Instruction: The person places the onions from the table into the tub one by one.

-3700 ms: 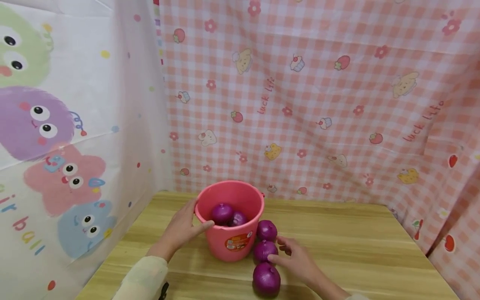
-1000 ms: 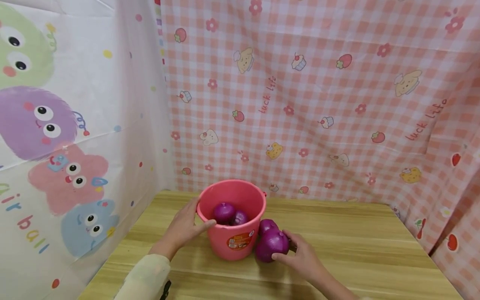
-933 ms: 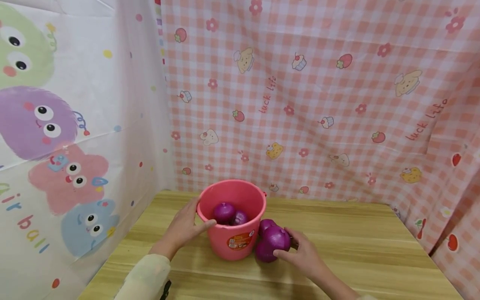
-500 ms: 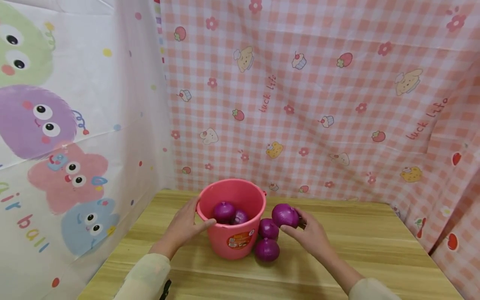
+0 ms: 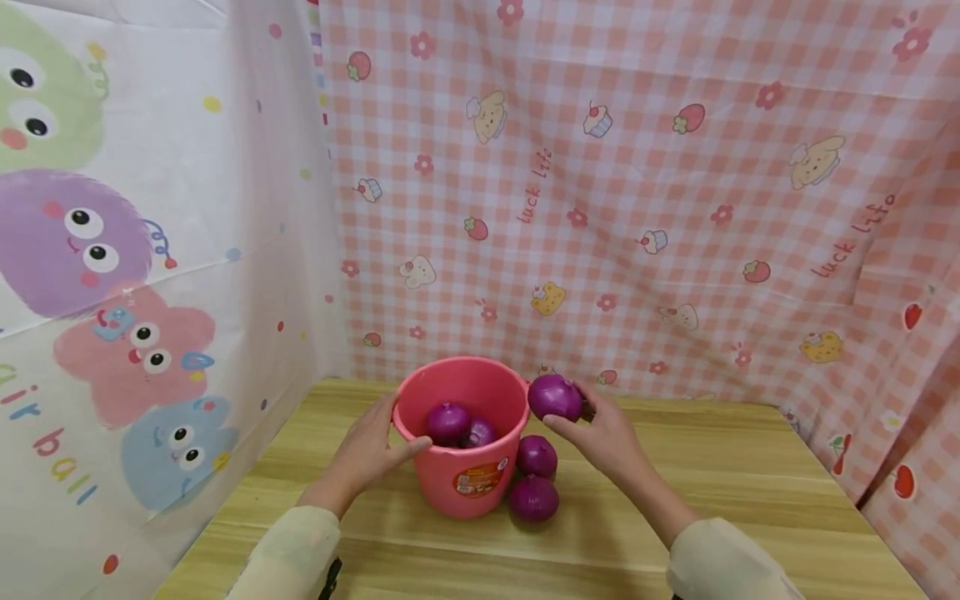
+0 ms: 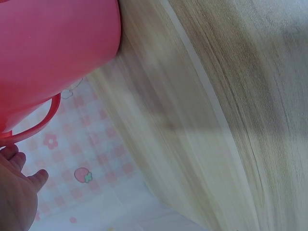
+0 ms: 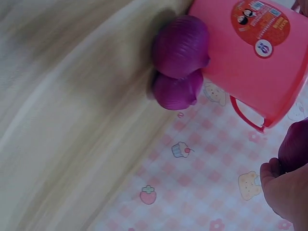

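Observation:
My right hand grips a red onion, fingers behind it and thumb in front, up at the bucket's right rim. In the right wrist view, this onion shows at the right edge, partly cut off. My left hand holds the pink bucket at its left rim, the thumb lying along the front edge. Two red onions, one whole and one partly hidden, lie inside the bucket. Beside its right wall, two more onions, a rear one and a front one, rest on the table.
The wood-grain table carries everything. A pink checked cloth hangs behind it, and a white cartoon-print cloth hangs at the left. The bucket's looped side lug sticks out near its rim in the right wrist view.
My right hand has taken the front onion of the row, lifted it over the other two, and moved it up and left to the bucket's rim. The left hand stays on the bucket.

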A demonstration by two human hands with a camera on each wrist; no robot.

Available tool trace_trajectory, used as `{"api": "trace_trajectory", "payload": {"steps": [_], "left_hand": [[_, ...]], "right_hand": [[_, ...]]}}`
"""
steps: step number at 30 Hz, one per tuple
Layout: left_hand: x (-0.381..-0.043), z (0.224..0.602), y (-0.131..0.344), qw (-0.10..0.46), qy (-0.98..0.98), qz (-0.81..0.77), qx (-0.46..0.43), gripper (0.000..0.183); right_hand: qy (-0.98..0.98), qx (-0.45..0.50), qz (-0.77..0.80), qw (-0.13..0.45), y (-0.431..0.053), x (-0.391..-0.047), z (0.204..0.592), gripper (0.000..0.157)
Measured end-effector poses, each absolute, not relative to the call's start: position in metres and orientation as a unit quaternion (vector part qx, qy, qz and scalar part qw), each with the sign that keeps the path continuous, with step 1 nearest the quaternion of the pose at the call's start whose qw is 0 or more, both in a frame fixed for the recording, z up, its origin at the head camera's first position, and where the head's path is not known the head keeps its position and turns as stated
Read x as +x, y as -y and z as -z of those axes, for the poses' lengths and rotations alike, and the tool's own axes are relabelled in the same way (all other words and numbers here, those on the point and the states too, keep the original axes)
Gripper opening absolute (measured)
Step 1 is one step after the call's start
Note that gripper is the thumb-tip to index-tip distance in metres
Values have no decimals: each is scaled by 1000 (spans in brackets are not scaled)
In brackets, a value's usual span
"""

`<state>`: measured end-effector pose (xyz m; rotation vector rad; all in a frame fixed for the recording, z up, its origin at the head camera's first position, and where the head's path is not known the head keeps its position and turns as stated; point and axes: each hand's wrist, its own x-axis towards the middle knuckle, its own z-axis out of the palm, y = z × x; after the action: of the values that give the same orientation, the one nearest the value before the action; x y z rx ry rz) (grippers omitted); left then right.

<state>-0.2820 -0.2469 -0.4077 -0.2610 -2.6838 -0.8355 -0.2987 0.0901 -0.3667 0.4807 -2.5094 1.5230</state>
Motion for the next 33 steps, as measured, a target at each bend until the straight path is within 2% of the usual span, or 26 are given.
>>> {"api": "trace_trajectory", "payload": {"steps": [5, 21, 28, 33], "left_hand": [[-282, 408, 247, 162, 939, 289, -94, 94], [-281, 407, 247, 159, 938, 294, -93, 94], [-282, 407, 247, 162, 938, 291, -95, 94], [-280, 405, 246, 155, 939, 291, -92, 95]], "right_hand": [[837, 165, -514, 87, -81, -304, 362, 67], [847, 182, -488, 106, -45, -311, 347, 56], [850, 188, -483, 95, -27, -312, 346, 63], [871, 180, -448, 95, -20, -310, 346, 75]]}}
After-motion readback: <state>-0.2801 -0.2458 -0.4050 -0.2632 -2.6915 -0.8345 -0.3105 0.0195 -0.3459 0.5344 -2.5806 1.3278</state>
